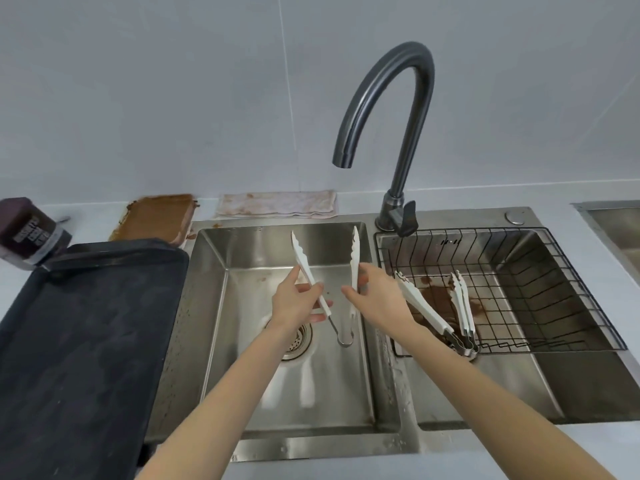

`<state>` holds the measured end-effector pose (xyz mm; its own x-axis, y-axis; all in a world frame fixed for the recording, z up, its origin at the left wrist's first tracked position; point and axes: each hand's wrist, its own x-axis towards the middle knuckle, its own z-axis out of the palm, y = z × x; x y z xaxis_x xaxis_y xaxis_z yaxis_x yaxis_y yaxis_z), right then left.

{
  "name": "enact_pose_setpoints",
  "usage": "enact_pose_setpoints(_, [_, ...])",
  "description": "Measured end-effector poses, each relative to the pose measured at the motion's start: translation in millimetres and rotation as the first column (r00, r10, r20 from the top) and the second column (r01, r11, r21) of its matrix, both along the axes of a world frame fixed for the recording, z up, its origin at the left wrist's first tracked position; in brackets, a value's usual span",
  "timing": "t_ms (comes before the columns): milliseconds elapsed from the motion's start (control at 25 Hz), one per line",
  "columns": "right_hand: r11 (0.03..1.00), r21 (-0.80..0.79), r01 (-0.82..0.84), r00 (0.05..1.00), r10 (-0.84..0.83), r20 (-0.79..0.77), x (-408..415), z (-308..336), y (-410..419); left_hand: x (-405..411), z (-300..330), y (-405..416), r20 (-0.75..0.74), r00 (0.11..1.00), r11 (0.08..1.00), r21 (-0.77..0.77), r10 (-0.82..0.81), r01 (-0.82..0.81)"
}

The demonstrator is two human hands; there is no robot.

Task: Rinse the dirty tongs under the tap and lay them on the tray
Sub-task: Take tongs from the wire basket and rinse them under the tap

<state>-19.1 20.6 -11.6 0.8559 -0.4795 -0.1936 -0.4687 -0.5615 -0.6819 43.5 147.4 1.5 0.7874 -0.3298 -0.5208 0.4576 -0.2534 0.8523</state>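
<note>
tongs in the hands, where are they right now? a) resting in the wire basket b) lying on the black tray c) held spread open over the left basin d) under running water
c: the left hand and right hand each hold one arm of the white tongs above the left basin; no water comes from the tap.

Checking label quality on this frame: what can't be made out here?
- Head view: tongs right arm, partly behind the right hand.
- Tray: left and bottom edges cut off by the frame.
- Jar label: blurred, unreadable.
- Tap: no stream visible; on or off unclear.
</note>
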Motion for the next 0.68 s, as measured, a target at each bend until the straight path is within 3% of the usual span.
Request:
enact_pose_setpoints(160, [0.999, 0.038, 0.029, 0.999, -0.029, 0.014, 8.5, 10.3, -7.5, 17.0, -3.2, 2.6, -0.005, 1.000, 1.000, 0.005, 0.001, -0.001])
enact_pose_setpoints(360, [0.932, -0.029, 0.362, 0.909, -0.346, 0.232, 22.3, 32.4, -56.0, 32.5, -4.3, 9.8, -0.006, 1.000, 1.000, -0.015, 0.000, 0.000])
enact_pose_setpoints(680, [0.942, -0.117, 0.314, 0.939, -0.289, 0.187, 59.9, 34.6, -99.1, 39.7, -1.5, 16.1, 0.044, 0.999, 0.999, 0.029, -0.015, 0.014])
